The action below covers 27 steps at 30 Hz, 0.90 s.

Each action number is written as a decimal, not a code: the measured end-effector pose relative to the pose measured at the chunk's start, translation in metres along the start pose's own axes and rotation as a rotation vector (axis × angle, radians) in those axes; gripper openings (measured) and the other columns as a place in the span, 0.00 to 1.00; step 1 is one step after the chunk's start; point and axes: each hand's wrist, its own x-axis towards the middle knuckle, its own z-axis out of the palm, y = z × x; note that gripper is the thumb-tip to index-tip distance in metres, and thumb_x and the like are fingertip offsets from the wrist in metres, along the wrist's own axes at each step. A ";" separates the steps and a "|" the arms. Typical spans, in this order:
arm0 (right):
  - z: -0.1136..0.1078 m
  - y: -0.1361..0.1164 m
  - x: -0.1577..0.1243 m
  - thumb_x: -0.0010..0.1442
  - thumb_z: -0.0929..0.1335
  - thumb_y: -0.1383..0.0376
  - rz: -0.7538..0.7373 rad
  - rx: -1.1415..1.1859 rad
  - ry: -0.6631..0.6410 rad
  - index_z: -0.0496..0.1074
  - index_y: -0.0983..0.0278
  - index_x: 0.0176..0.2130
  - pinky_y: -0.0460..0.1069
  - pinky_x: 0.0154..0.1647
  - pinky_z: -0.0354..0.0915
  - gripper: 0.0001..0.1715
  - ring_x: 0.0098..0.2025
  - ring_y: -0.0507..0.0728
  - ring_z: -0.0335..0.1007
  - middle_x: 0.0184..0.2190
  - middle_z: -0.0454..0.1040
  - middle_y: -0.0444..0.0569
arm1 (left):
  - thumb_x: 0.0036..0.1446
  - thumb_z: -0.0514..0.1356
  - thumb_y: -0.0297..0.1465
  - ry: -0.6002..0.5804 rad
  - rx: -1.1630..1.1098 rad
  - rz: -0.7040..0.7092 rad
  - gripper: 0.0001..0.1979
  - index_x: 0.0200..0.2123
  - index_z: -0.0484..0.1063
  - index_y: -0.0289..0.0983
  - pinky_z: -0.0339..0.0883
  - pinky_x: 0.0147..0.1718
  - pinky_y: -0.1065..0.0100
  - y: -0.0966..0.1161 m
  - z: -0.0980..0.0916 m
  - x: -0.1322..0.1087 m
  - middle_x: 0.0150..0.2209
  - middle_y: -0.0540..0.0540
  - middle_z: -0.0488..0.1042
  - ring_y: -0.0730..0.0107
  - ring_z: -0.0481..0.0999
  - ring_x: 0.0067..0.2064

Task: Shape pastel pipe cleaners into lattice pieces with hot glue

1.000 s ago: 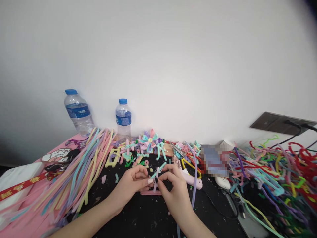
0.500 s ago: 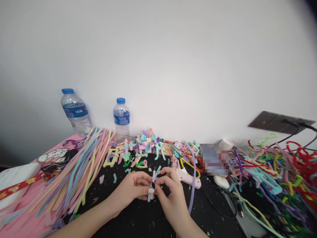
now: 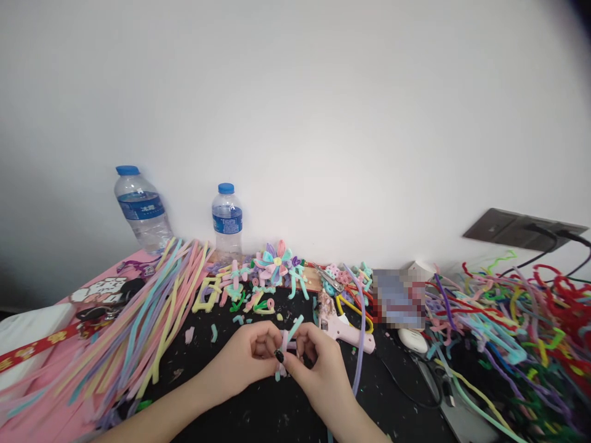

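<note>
Low in the middle of the head view, my left hand (image 3: 242, 355) and my right hand (image 3: 321, 360) meet over the black mat (image 3: 258, 409). Both are closed, pinching short fuzzy pipe cleaner pieces (image 3: 295, 327) between thumbs and fingers. A mint piece slants up to the right out of the pinch, and pale lilac-pink ones lie against it. My right thumb, with a dark nail, presses across the pieces and covers part of how they join. Just beyond my right hand lies a pink glue gun (image 3: 348, 332).
Long pastel pipe cleaners (image 3: 161, 320) spread at the left, and tangled colourful ones (image 3: 512, 338) heap at the right. Two water bottles (image 3: 226, 218) stand by the wall. Behind my hands are a pipe-cleaner flower (image 3: 277, 261), scissors (image 3: 330, 279), and a white case (image 3: 412, 339).
My right thumb has moved slightly down and left across the pieces, and my right fingers have curled in more. The mint piece now leans further right. Both hands keep their hold.
</note>
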 end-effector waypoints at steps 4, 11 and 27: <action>0.002 0.004 -0.001 0.54 0.63 0.69 0.050 0.134 -0.040 0.63 0.65 0.25 0.44 0.22 0.51 0.07 0.21 0.49 0.54 0.19 0.58 0.39 | 0.46 0.61 0.24 -0.034 0.139 0.043 0.02 0.26 0.70 0.33 0.60 0.25 0.74 -0.002 0.003 -0.002 0.23 0.52 0.71 0.74 0.68 0.25; -0.002 0.001 0.004 0.56 0.65 0.63 0.125 0.455 -0.026 0.65 0.64 0.26 0.45 0.26 0.58 0.09 0.25 0.51 0.59 0.21 0.62 0.41 | 0.52 0.62 0.34 -0.171 -0.024 -0.035 0.10 0.30 0.78 0.33 0.63 0.29 0.73 0.001 -0.006 0.002 0.25 0.48 0.76 0.73 0.71 0.27; 0.003 0.002 0.001 0.50 0.67 0.71 0.137 0.568 -0.085 0.69 0.63 0.35 0.44 0.24 0.54 0.08 0.22 0.49 0.58 0.20 0.63 0.38 | 0.49 0.63 0.36 -0.283 -0.142 -0.248 0.13 0.21 0.75 0.31 0.63 0.22 0.74 0.001 -0.004 -0.005 0.20 0.48 0.75 0.70 0.76 0.23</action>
